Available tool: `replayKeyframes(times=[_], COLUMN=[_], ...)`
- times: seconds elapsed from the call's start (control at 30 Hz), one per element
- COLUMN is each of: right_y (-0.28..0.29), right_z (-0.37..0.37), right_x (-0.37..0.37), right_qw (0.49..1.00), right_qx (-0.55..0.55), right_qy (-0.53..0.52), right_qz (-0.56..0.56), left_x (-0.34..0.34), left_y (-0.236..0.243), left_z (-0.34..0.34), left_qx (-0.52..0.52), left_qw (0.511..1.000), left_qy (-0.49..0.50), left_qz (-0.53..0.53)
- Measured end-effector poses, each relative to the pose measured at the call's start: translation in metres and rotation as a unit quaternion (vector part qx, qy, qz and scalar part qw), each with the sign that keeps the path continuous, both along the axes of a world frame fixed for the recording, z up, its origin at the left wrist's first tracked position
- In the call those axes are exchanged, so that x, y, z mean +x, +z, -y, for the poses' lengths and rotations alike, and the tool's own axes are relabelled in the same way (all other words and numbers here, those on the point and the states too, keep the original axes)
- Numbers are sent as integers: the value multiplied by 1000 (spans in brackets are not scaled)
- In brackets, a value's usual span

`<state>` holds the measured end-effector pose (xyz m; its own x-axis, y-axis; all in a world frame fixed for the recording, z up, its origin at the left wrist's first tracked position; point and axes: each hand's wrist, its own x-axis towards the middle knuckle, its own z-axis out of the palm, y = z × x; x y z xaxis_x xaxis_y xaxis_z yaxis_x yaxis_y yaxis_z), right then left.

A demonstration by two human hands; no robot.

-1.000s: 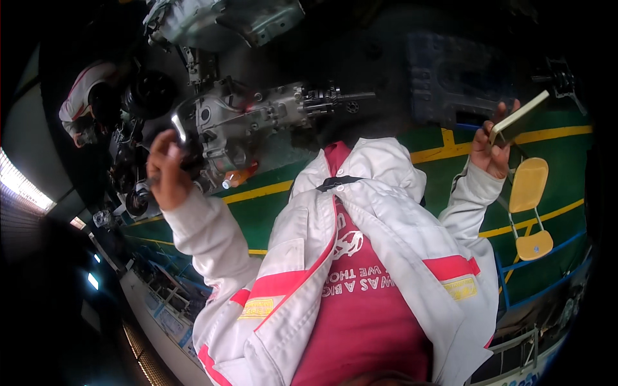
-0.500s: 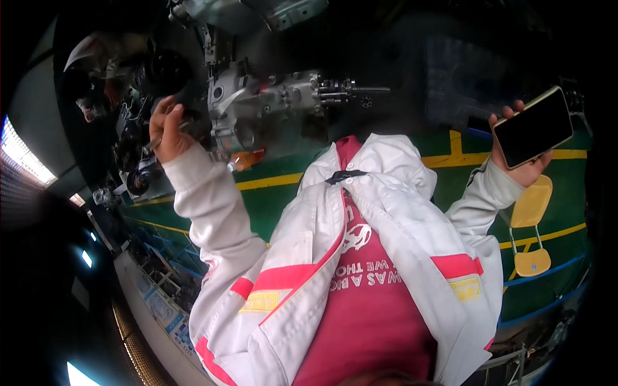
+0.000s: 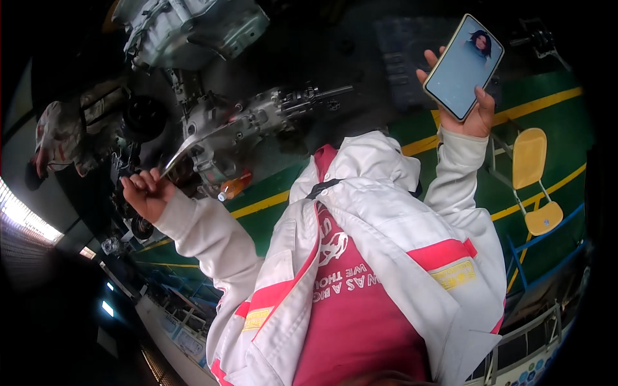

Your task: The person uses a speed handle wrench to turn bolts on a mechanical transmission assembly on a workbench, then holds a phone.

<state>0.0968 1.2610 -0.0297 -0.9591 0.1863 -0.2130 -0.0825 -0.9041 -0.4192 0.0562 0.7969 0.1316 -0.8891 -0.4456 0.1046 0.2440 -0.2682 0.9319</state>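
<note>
My right hand [image 3: 468,110], at the upper right, is closed around a smartphone [image 3: 465,67] in a light case. Its screen is lit and shows a picture of a person on pale blue. On the left, my left hand [image 3: 148,195] has curled fingers around one end of a long shiny metal tool [image 3: 187,147]. Its far end points up and to the right, passing in front of a metal gearbox [image 3: 254,119] with exposed shafts; its exact kind is unclear from blur. Just right of that hand, a bottle of orange liquid [image 3: 235,184] lies beside the gearbox.
A large metal housing [image 3: 193,32] stands at the upper left. Beyond my left hand, another person [image 3: 61,132] in pale clothes is near dark machine parts [image 3: 143,119]. A yellow chair [image 3: 530,161] stands at the right on a green floor [image 3: 560,96] with yellow lines.
The phone screen has gone from dark to lit, and my right hand has moved up and left. My left hand has moved down and left; its metal tool now shows plainly.
</note>
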Motion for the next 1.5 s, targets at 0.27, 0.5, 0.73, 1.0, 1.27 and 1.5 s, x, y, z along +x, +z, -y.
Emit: replayKeyframes(times=[0.27, 0.5, 0.73, 1.0, 1.27, 1.5], right_y=[0, -2, 0, -4, -16, -13], right_z=[2, -2, -11, -5, -4, 7], right_x=[9, 17, 30, 33, 23, 15], right_qw=[990, 995, 989, 986, 981, 982], right_qx=[136, 99, -119, -133, -146, -128], right_qy=[-26, -4, 55, 67, 97, 124], right_qz=[20, -34, -72, -69, -80, -67], left_x=[-13, -33, -40, -40, -5, -41], left_y=[-18, -16, -7, -30, -23, -10], left_z=[-24, -9, -26, 5, -37, -8], left_qx=[-316, -249, -166, -149, -347, -246], left_qw=[942, 964, 984, 978, 888, 955], left_qy=[66, 85, 62, 142, -295, 164], left_qz=[-92, -20, 16, 22, -57, 28])
